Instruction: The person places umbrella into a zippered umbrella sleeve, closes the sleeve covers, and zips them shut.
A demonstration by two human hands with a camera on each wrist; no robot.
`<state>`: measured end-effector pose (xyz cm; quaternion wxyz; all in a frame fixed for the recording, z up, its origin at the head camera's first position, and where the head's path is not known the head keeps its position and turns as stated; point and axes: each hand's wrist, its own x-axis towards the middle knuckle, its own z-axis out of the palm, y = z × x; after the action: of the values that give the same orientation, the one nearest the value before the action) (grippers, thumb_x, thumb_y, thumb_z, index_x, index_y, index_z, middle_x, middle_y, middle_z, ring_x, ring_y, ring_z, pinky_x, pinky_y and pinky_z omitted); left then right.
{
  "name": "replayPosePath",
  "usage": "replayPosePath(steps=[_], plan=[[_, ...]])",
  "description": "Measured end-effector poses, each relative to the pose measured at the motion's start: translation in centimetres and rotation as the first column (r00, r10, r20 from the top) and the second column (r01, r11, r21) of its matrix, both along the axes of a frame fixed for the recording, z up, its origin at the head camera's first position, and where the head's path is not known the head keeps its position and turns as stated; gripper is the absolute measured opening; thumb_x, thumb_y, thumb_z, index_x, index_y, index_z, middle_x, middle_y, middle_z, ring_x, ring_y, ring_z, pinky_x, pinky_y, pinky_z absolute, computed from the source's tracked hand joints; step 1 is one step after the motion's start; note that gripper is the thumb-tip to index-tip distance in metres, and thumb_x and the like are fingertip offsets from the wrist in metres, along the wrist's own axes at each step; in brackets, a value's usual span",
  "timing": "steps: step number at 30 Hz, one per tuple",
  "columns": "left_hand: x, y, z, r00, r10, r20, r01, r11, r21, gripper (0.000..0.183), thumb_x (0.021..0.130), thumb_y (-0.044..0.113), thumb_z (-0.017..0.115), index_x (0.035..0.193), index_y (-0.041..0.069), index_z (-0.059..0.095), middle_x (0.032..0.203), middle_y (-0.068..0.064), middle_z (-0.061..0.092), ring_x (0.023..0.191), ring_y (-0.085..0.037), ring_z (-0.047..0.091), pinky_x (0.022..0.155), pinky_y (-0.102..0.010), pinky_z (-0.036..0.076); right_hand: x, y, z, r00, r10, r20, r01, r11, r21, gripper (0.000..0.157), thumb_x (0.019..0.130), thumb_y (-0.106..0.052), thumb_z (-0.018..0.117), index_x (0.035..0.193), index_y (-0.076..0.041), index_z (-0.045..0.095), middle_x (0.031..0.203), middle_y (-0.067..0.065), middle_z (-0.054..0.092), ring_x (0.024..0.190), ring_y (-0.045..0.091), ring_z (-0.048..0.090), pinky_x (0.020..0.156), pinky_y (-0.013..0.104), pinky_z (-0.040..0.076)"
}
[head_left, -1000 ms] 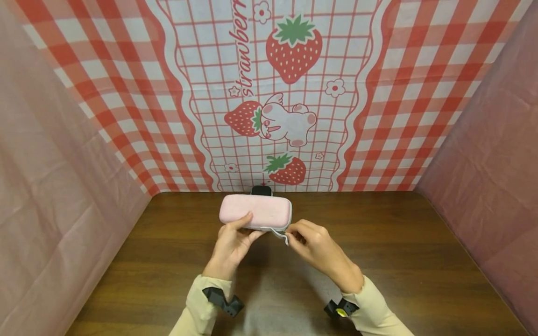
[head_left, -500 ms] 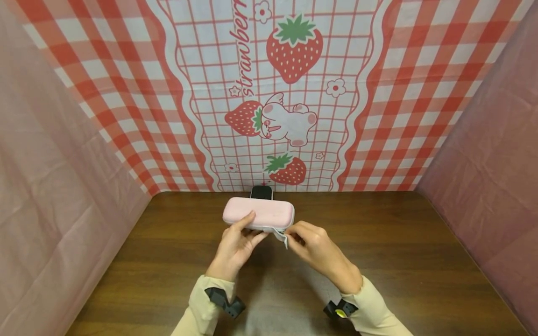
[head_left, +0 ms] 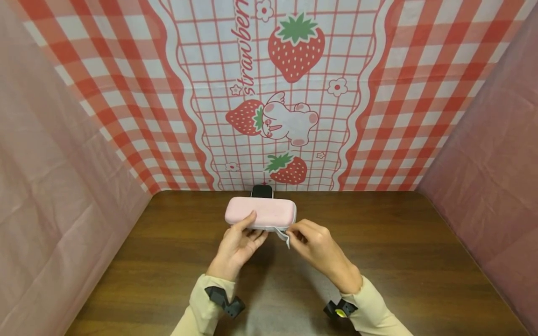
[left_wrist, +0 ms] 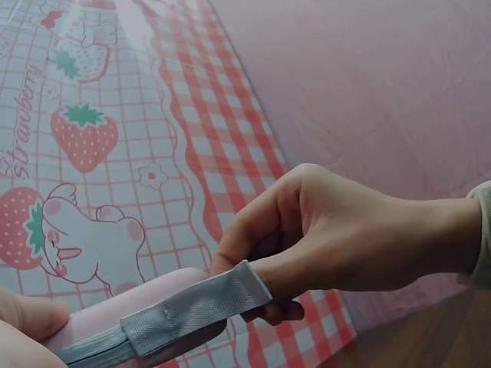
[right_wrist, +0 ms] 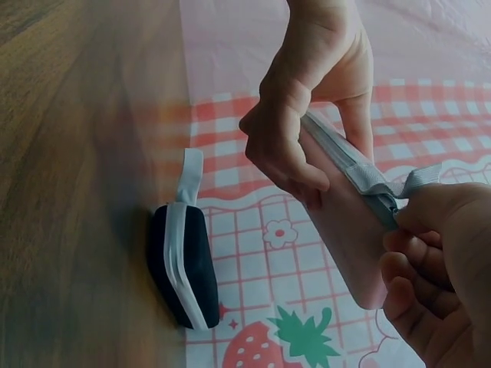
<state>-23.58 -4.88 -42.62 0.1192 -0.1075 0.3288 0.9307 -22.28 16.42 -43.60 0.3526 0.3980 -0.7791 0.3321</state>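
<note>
A pink hard-shell zip case [head_left: 269, 211] is held above the table, tilted so its zipped edge faces the person. The left hand [head_left: 235, 245] grips it, thumb on the upper face and fingers beneath. At the right corner the right hand [head_left: 315, 239] pinches the zipper pull, which the fingers mostly cover in the right wrist view. A grey fabric strap [left_wrist: 196, 308] sticks out from the zipped edge beside those fingertips. In the right wrist view, the grey zip [right_wrist: 335, 146] runs along the edge between both hands; its far part is hidden.
Behind the pink case, a smaller black case [right_wrist: 201, 261] with a light grey zip and loop stands by the backdrop. A strawberry-print cloth [head_left: 294, 107] rises at the table's rear edge, with pink cloth at both sides. The table [head_left: 168, 261] is brown wood.
The pink case has shifted slightly to the right, the left hand along with it. More of the black case shows behind it. The right hand stays nearly in place at the corner.
</note>
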Motion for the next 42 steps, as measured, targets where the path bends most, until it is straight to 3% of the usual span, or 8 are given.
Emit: replayPosePath(steps=[11, 16, 21, 29, 31, 33, 37, 42], plan=[[-0.03, -0.43, -0.06, 0.995, -0.033, -0.092, 0.036, 0.999, 0.035, 0.036, 0.105, 0.0, 0.046, 0.138, 0.003, 0.033, 0.135, -0.016, 0.041, 0.148, -0.042, 0.024, 0.126, -0.06, 0.013, -0.12, -0.06, -0.2, 0.999, 0.037, 0.001, -0.037, 0.999, 0.01, 0.014, 0.08, 0.007, 0.077, 0.086, -0.004, 0.072, 0.078, 0.001, 0.068, 0.067, 0.008, 0.062, 0.061, 0.014, 0.051], [0.09, -0.48, -0.03, 0.985, -0.054, -0.164, 0.064, 0.996, 0.059, 0.039, 0.105, 0.0, 0.046, 0.141, 0.002, 0.032, 0.128, -0.012, 0.053, 0.15, -0.042, 0.021, 0.126, -0.06, 0.009, -0.06, 0.04, -0.11, 0.999, 0.041, -0.008, -0.041, 0.999, -0.011, 0.011, 0.083, 0.003, 0.078, 0.087, -0.005, 0.072, 0.079, 0.001, 0.069, 0.068, 0.009, 0.062, 0.061, 0.015, 0.051], [0.29, -0.5, 0.12, 0.985, -0.05, -0.162, 0.069, 0.991, 0.112, 0.039, 0.103, 0.0, 0.05, 0.139, 0.004, 0.035, 0.118, -0.009, 0.064, 0.15, -0.041, 0.022, 0.126, -0.06, 0.008, 0.0, 0.09, 0.01, 0.997, 0.083, 0.002, -0.083, 0.996, -0.026, 0.015, 0.081, 0.005, 0.079, 0.087, -0.007, 0.073, 0.079, -0.001, 0.068, 0.068, 0.007, 0.061, 0.061, 0.015, 0.05], [0.46, -0.23, 0.02, 0.99, -0.063, -0.124, 0.081, 0.986, 0.148, 0.041, 0.102, 0.003, 0.053, 0.138, 0.005, 0.034, 0.119, -0.011, 0.061, 0.154, -0.043, 0.014, 0.127, -0.059, 0.002, 0.21, -0.07, 0.17, 0.988, 0.155, 0.024, -0.154, 0.988, -0.009, 0.016, 0.083, 0.006, 0.08, 0.092, -0.006, 0.074, 0.082, -0.001, 0.069, 0.069, 0.007, 0.06, 0.062, 0.013, 0.049], [0.49, -0.28, -0.01, 0.99, -0.061, -0.13, 0.079, 0.988, 0.136, 0.04, 0.102, 0.003, 0.052, 0.138, 0.005, 0.034, 0.118, -0.01, 0.062, 0.153, -0.042, 0.02, 0.127, -0.06, 0.004, 0.22, -0.15, 0.19, 0.986, 0.162, 0.029, -0.162, 0.987, 0.001, 0.018, 0.081, 0.007, 0.081, 0.092, -0.005, 0.075, 0.083, 0.0, 0.07, 0.07, 0.007, 0.061, 0.063, 0.013, 0.05], [0.47, -0.39, -0.04, 0.988, -0.054, -0.145, 0.069, 0.993, 0.098, 0.036, 0.104, 0.003, 0.048, 0.137, 0.004, 0.036, 0.117, -0.009, 0.064, 0.145, -0.039, 0.035, 0.126, -0.061, 0.009, 0.18, -0.18, 0.19, 0.985, 0.171, 0.023, -0.172, 0.985, 0.011, 0.02, 0.079, 0.009, 0.082, 0.093, -0.003, 0.075, 0.084, 0.001, 0.07, 0.071, 0.008, 0.062, 0.064, 0.013, 0.051], [0.37, -0.7, 0.09, 0.976, -0.057, -0.209, 0.059, 0.998, 0.002, 0.026, 0.106, 0.003, 0.041, 0.132, 0.003, 0.041, 0.11, -0.004, 0.068, 0.115, -0.025, 0.062, 0.122, -0.059, 0.024, -0.03, -0.04, 0.28, 0.984, 0.178, 0.015, -0.178, 0.983, 0.052, 0.022, 0.075, 0.009, 0.085, 0.093, -0.001, 0.077, 0.085, 0.003, 0.073, 0.073, 0.009, 0.066, 0.066, 0.013, 0.053], [0.22, -0.84, 0.68, 0.963, -0.066, -0.26, 0.056, 0.997, -0.048, 0.022, 0.107, 0.001, 0.038, 0.128, 0.007, 0.043, 0.107, -0.001, 0.064, 0.102, -0.016, 0.066, 0.107, -0.051, 0.039, -0.35, 0.66, 0.39, 0.993, 0.116, 0.029, -0.118, 0.984, 0.13, 0.018, 0.077, 0.005, 0.085, 0.091, -0.002, 0.077, 0.084, 0.003, 0.074, 0.074, 0.009, 0.068, 0.065, 0.015, 0.054]])
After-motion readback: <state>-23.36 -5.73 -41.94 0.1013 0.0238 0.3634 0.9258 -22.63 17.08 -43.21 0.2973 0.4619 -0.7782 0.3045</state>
